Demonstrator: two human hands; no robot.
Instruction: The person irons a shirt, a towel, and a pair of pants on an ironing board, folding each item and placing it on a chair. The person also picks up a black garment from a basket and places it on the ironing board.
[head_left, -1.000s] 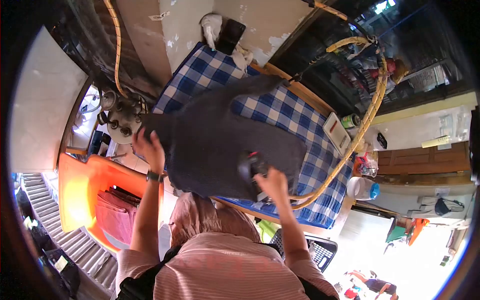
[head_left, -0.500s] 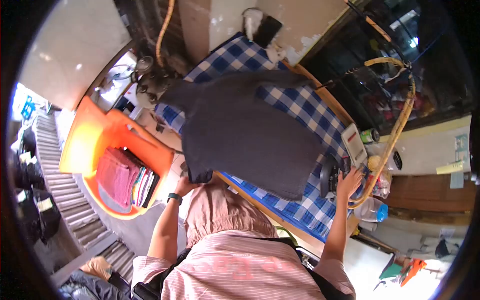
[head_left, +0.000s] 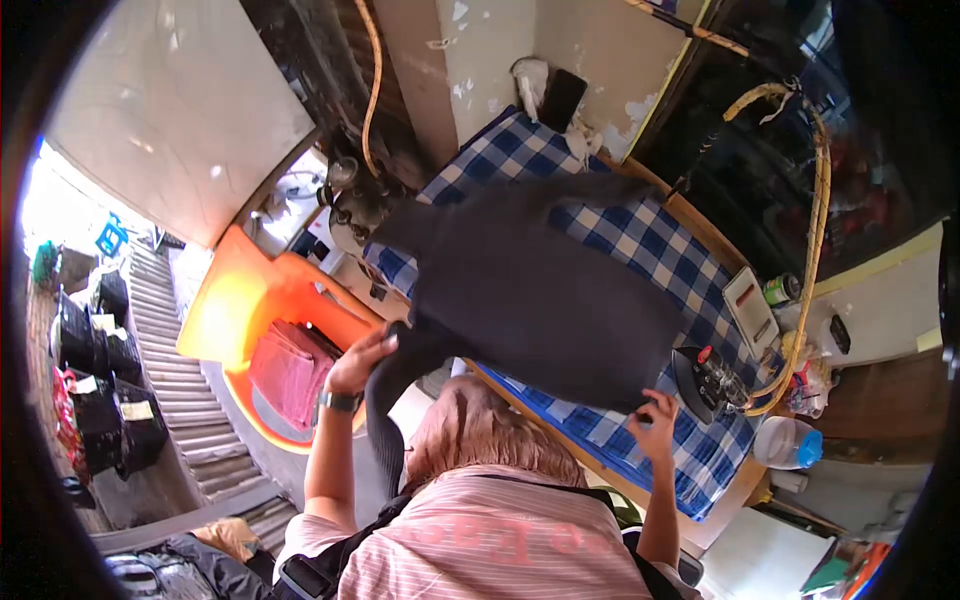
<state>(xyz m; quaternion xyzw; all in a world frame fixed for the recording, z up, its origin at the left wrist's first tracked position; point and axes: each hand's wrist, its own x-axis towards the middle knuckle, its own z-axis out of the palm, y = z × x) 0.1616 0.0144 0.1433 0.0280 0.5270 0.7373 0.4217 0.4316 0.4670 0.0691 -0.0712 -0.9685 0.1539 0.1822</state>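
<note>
A dark grey long-sleeved top (head_left: 545, 290) lies spread on a blue-and-white checked cloth (head_left: 620, 228) over the table. My left hand (head_left: 360, 364) is closed on its near sleeve, raised off the table edge, with the cuff end hanging down toward my lap. At the hem corner, my right hand (head_left: 655, 420) pinches the fabric between thumb and fingers. Just right of that hand stands a clothes iron (head_left: 706, 384) on the checked cloth, untouched.
An orange chair (head_left: 225, 310) with folded pink cloth (head_left: 292, 372) stands at my left. A white tray (head_left: 750, 310), a green can (head_left: 782, 290) and a blue-lidded clear container (head_left: 785, 443) line the right side. A wrapped cord (head_left: 815, 250) hangs above the iron.
My right hand has left the iron and moved left onto the top's hem corner. My left hand has lifted the near sleeve, which now hangs over the table edge. The view has shifted slightly.
</note>
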